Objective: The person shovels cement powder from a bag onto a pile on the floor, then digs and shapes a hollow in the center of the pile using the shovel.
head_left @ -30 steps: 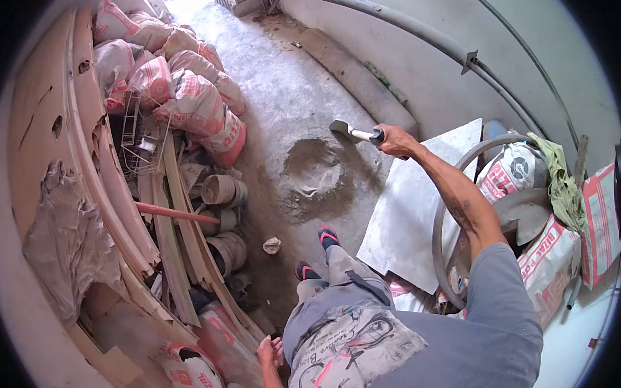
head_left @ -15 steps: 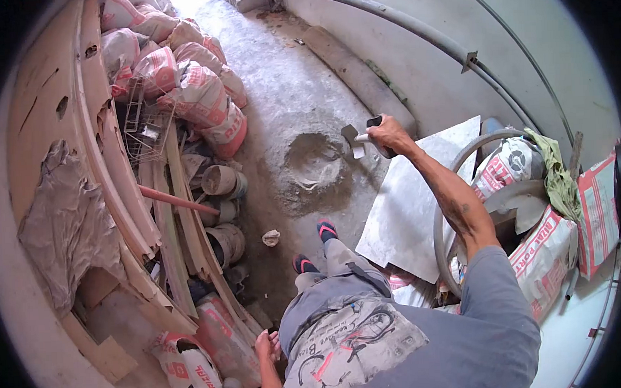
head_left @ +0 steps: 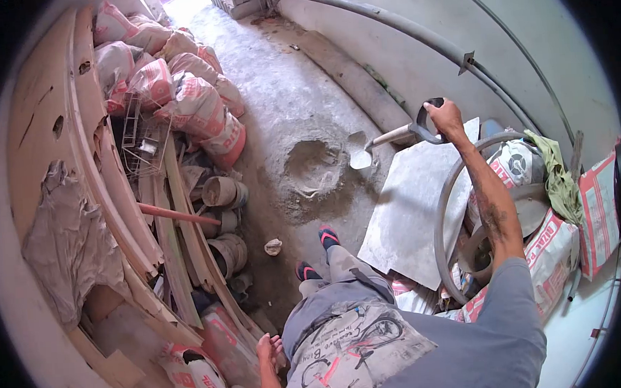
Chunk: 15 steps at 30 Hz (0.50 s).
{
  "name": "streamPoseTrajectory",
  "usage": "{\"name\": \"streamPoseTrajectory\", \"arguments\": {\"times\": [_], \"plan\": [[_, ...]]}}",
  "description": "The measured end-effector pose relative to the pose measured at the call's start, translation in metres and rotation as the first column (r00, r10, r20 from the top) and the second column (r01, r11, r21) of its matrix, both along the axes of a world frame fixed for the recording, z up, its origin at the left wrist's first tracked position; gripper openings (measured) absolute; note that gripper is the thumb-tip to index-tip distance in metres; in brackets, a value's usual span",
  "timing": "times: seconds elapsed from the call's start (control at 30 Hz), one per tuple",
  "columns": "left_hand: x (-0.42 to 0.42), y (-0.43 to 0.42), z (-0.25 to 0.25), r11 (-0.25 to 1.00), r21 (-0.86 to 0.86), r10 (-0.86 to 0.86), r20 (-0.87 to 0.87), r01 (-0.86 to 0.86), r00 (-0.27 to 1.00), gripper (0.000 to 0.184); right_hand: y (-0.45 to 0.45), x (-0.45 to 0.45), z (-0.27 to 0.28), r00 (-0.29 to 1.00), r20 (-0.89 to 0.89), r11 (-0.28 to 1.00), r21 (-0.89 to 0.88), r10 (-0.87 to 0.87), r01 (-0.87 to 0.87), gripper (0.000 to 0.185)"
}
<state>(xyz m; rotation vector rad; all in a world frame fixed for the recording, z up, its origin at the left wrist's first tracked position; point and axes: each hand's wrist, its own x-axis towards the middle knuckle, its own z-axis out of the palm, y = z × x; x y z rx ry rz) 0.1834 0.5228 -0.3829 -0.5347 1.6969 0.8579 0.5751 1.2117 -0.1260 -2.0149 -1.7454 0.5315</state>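
Observation:
My right hand (head_left: 446, 119) is wrapped round the black D-shaped grip of a shovel (head_left: 391, 136). Its light shaft slopes left to a small pale blade, low beside the right rim of a ring of grey cement mix (head_left: 282, 178). That ring lies on the floor around a hollow with a damp-looking middle. Down by my left side, near the shirt hem, hangs my left hand (head_left: 267, 350), fingers loosely bent and holding nothing that I can see.
Full cement bags (head_left: 192, 105) are piled at the upper left. Wooden boards (head_left: 116, 182), a wire rack (head_left: 142, 142) and dusty buckets (head_left: 220, 191) line the left. A flat pale sheet (head_left: 415, 203), a hoop (head_left: 442, 230) and more bags stand at right. A crumpled scrap (head_left: 273, 247) lies near my feet.
My right hand has swung right and slightly up with the shovel grip, and more of the shaft shows. The blade sits slightly further right and lower. My left hand stays at my side.

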Motion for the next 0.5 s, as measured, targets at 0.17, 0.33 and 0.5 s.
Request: {"name": "streamPoseTrajectory", "arguments": {"times": [0.17, 0.33, 0.5], "plan": [[-0.001, 0.018, 0.001, 1.000, 0.004, -0.016, 0.000, 0.016, 1.000, 0.041, 0.013, -0.002, -0.033, 0.958, 0.240, 0.969, 0.150, 0.155, -0.194, 0.042], [-0.002, 0.025, 0.006, 0.999, 0.048, -0.023, -0.016, 0.024, 1.000, 0.040, -0.004, -0.029, -0.090, 0.870, 0.250, 0.885, 0.083, 0.426, -0.457, 0.040], [0.003, 0.015, 0.009, 0.999, 0.040, 0.019, -0.028, -0.018, 0.999, 0.038, -0.038, -0.049, -0.112, 0.758, 0.341, 0.824, -0.105, 0.556, -0.557, 0.022]]}}
